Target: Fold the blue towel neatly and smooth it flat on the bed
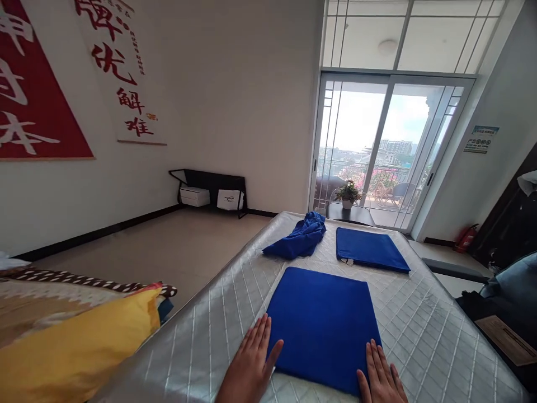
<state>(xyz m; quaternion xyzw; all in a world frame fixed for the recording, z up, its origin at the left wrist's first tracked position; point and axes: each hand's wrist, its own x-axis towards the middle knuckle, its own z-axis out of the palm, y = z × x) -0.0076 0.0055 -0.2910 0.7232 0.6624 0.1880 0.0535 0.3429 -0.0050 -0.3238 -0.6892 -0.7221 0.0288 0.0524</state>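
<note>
A folded blue cloth lies flat on the silver quilted mattress in front of me. My left hand rests open at the cloth's near left edge, fingers stretched out, thumb touching the cloth. On the near right corner of the cloth my right hand lies flat and open. Farther back sit a second folded blue cloth and, to its left, a crumpled blue cloth.
A yellow and patterned pillow lies at the left. Bare floor stretches to a low black shelf with white boxes. Beyond the mattress are a potted plant on a small table and glass balcony doors. Dark furniture stands at the right.
</note>
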